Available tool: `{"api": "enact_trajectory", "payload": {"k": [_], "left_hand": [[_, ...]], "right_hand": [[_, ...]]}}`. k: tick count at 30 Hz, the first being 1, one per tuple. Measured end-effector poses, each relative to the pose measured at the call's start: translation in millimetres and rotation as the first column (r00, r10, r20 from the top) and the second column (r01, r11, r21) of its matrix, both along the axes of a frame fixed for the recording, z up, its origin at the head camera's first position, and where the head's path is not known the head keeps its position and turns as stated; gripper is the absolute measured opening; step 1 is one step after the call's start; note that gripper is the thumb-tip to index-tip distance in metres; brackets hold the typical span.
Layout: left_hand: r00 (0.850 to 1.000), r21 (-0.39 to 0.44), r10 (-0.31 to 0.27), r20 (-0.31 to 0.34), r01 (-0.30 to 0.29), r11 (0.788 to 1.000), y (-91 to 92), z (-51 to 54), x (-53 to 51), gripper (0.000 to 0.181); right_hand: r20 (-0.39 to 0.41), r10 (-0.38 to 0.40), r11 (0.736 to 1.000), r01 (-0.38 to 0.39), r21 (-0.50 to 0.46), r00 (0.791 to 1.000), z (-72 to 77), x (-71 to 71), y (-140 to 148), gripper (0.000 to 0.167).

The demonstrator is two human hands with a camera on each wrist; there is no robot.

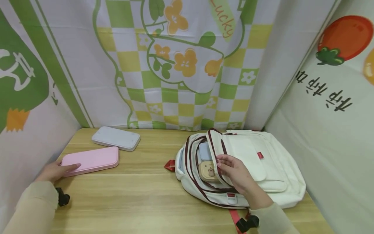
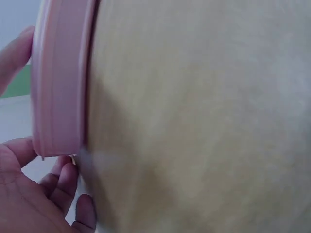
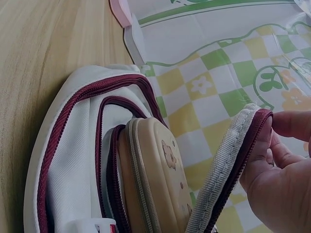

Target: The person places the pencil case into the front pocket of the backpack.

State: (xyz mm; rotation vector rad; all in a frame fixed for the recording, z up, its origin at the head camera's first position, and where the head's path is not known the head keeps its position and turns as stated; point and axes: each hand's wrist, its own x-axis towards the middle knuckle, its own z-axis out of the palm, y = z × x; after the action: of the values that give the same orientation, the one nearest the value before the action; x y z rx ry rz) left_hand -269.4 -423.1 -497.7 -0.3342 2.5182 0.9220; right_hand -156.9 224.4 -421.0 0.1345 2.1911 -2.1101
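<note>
On the left of the table lies a long pink pencil case (image 1: 93, 159). My left hand (image 1: 52, 171) holds its near left end, thumb on top and the other fingers around the end; the left wrist view shows these fingers (image 2: 63, 187) close up. The white backpack (image 1: 280, 162) with dark red zips lies on the right, its front pocket unzipped. My right hand (image 1: 233, 170) pinches the zip edge (image 3: 243, 145) of the pocket flap and holds it up. Inside the pocket sit a tan case (image 1: 206, 171) with a small animal print and a light blue case (image 1: 205, 151), both partly hidden by the flap.
A pale grey case (image 1: 116, 138) lies behind the pink one, near the back curtain (image 1: 187, 107). Fabric walls border the table on the left and right. A red strap (image 1: 235, 219) hangs from the backpack toward the front.
</note>
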Motion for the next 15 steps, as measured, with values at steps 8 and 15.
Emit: {"api": "enact_trajectory", "payload": {"k": [8,15], "left_hand": [[0.981,0.049,0.059,-0.185,-0.051,0.997,12.2,-3.7,12.2,0.116],[0.948,0.226,0.217,-0.233,-0.164,0.960,21.0,-5.5,15.9,0.111]], "right_hand": [[-0.022,0.019,1.000,-0.019,0.003,1.000,0.2,2.6,3.4,0.029],[-0.027,0.016,1.000,-0.017,-0.005,0.999,-0.6,3.9,4.3,0.029]]}}
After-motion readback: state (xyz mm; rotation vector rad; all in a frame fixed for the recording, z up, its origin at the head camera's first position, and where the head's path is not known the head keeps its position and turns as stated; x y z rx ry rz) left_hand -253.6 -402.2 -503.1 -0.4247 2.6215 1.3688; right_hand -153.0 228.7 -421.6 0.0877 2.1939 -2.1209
